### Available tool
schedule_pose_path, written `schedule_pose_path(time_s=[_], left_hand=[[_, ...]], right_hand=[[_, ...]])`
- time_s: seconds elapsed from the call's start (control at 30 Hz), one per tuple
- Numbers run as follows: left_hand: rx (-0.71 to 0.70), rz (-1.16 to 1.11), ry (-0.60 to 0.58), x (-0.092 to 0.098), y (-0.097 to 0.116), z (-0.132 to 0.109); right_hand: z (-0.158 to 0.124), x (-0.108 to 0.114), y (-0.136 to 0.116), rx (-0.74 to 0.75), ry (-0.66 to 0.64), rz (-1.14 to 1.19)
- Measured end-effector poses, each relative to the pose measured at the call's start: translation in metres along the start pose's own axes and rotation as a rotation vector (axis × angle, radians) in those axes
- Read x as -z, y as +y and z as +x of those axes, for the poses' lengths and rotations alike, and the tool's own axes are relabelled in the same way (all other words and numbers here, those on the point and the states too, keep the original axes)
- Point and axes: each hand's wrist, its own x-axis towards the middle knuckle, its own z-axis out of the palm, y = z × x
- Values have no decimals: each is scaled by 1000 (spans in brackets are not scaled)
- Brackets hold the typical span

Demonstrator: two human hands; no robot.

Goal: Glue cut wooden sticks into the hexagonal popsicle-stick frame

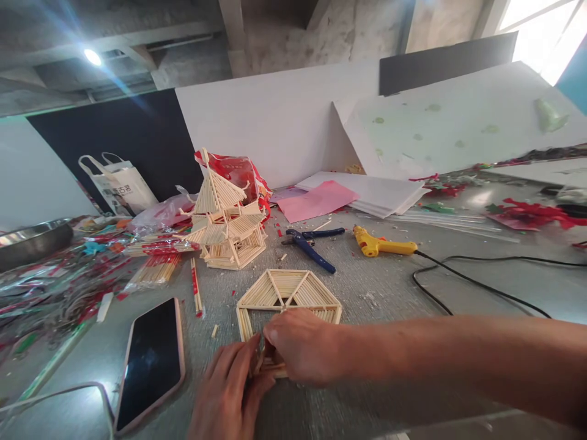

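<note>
A flat hexagonal stick panel (296,287) made of pale wooden sticks lies on the table in front of me. Its far sections are filled with rows of sticks, while the near-left section is partly open. My left hand (229,388) grips the panel's near-left edge between thumb and fingers. Over the near half of the panel, my right hand (302,345) is closed with its fingertips down beside the left fingers. Whatever it pinches is hidden. Beyond the panel stands a tiered stick pagoda (227,226) with a pointed roof.
A phone (151,363) lies at left, near wrapped stick bundles (153,272) and a metal bowl (36,241). Behind the panel are blue-handled cutters (312,250) and a yellow glue gun (383,244), whose black cord (481,290) runs right. Pink paper (316,201) lies farther back.
</note>
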Motion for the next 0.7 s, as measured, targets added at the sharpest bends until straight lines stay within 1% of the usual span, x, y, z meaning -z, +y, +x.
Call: schedule_pose_path(time_s=[0.17, 0.33, 0.5, 0.7], left_hand=[[-14, -11, -10, 1, 0, 1], [-49, -14, -6, 1, -2, 2], [-40, 1, -34, 1, -3, 1], [-26, -7, -23, 1, -2, 1]], right_hand=[[1, -3, 1, -7, -11, -21], [3, -5, 1, -19, 21, -36], [5, -5, 4, 6, 30, -51], [7, -10, 4, 31, 44, -89]])
